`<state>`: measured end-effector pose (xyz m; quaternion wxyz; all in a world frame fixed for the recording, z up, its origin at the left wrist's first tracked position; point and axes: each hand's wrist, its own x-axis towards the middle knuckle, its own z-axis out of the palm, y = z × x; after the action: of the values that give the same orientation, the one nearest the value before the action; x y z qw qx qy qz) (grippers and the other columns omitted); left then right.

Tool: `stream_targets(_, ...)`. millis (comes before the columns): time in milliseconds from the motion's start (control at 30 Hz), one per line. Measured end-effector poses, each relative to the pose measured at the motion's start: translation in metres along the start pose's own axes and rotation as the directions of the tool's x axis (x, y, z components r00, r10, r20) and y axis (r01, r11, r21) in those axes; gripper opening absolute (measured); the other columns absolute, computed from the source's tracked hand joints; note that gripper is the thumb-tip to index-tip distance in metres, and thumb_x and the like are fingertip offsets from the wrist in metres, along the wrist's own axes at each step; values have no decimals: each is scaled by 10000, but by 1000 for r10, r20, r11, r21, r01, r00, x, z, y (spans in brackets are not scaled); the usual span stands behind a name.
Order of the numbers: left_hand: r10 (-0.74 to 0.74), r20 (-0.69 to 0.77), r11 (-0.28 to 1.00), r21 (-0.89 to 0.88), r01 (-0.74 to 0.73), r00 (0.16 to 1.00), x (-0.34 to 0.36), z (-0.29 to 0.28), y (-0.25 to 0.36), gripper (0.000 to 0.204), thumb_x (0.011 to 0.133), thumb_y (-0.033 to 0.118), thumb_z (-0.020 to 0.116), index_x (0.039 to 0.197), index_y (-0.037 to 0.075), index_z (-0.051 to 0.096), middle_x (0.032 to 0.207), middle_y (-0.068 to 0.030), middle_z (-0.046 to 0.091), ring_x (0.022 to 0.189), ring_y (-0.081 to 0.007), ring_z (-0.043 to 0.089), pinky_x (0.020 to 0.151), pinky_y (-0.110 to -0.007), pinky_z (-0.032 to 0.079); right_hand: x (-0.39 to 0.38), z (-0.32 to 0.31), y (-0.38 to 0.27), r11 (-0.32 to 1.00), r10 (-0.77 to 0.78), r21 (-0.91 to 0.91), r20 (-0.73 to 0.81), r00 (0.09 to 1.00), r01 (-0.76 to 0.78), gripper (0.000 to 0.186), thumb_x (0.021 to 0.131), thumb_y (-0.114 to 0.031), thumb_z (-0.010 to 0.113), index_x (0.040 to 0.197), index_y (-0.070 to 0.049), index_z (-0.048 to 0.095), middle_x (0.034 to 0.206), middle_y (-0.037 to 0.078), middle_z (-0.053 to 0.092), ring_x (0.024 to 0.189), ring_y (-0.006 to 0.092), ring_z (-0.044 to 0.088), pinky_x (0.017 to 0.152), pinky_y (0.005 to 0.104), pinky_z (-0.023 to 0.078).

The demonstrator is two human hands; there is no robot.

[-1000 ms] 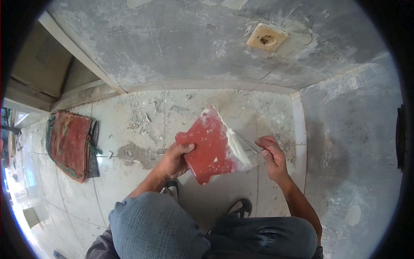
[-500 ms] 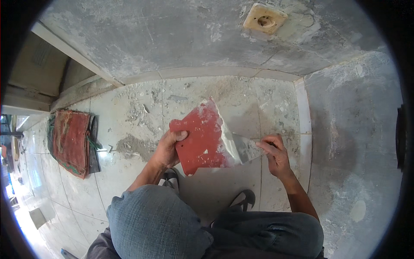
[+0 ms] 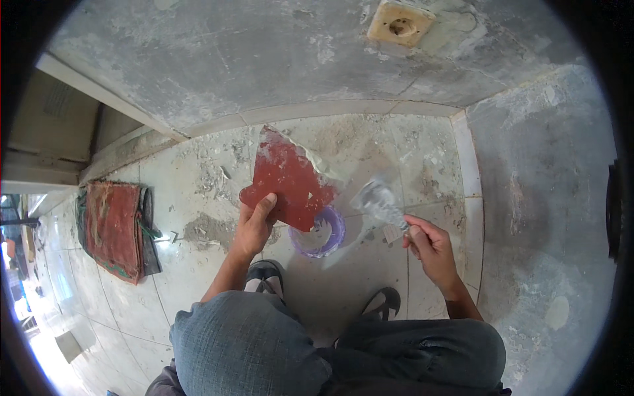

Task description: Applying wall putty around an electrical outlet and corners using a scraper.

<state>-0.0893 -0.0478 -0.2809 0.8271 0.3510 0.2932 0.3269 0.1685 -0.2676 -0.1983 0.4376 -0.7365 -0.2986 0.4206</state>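
My left hand grips a flat red board by its lower left corner, thumb on top. White paste clings along the board's right edge, and pale smears spot its face. Off to the right, my right hand is closed round the handle end of a putty knife. Its metal blade is smeared with white and points up and left, apart from the board. Partly hidden under the board's lower edge, a round purple tub with whitish material inside stands on the floor.
A folded red sack with green edging lies at left. Plaster crumbs and dust cover the tiled floor toward the back wall, which carries a socket. A grey wall rises on the right. Two sandalled feet are below me.
The board has moved left and turned, uncovering the purple tub. My right hand has drawn the putty knife off the board's edge, with the blade now tilted up.
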Motion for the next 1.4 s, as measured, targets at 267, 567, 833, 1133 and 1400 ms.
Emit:
stream_targets(267, -18, -54, 999, 27, 19, 998, -14, 16, -19, 310, 984, 187, 532, 1254, 37, 507, 1149, -57, 584, 1021, -155, 578, 864, -306, 483, 8, 20, 2, 980, -115, -163, -9, 993, 112, 296, 983, -152, 524, 1197, 23, 628, 743, 13, 621, 581, 40, 429, 551, 199, 381)
stream_targets(567, 3, 5, 981, 196, -4, 1000, -24, 19, -22, 287, 999, 213, 514, 1204, 17, 556, 1054, -47, 623, 968, -119, 548, 829, -273, 448, 8, 27, 9, 991, -42, -125, 13, 999, 43, 308, 981, -186, 530, 1173, 28, 642, 750, 40, 641, 696, 89, 576, 668, 240, 468)
stream_targets(833, 40, 137, 852, 513, -105, 990, -28, 41, 2, 283, 1002, 216, 499, 1135, -12, 601, 992, -54, 650, 914, -136, 552, 831, -300, 444, 5, 29, 12, 999, -47, -26, 39, 998, 48, 318, 988, -189, 527, 1204, 25, 619, 770, 43, 624, 606, 55, 457, 551, 205, 393)
stream_targets(1133, -1, 377, 513, 795, -323, 926, -22, 38, 15, 379, 922, 94, 554, 1293, 24, 534, 802, -209, 637, 701, -307, 636, 643, -365, 500, 1, 26, 6, 1000, -16, -15, 31, 999, 16, 318, 990, -205, 529, 1206, 2, 637, 763, 12, 620, 628, 48, 479, 572, 214, 404)
stream_targets(1400, -20, 597, 124, 797, -591, 802, -17, 48, 24, 563, 854, 96, 612, 1393, 80, 450, 1103, -192, 638, 803, -378, 649, 713, -423, 559, -4, 13, -19, 997, 71, 0, 71, 995, -71, 314, 997, -207, 525, 1210, -3, 634, 779, 30, 628, 665, 59, 523, 565, 212, 406)
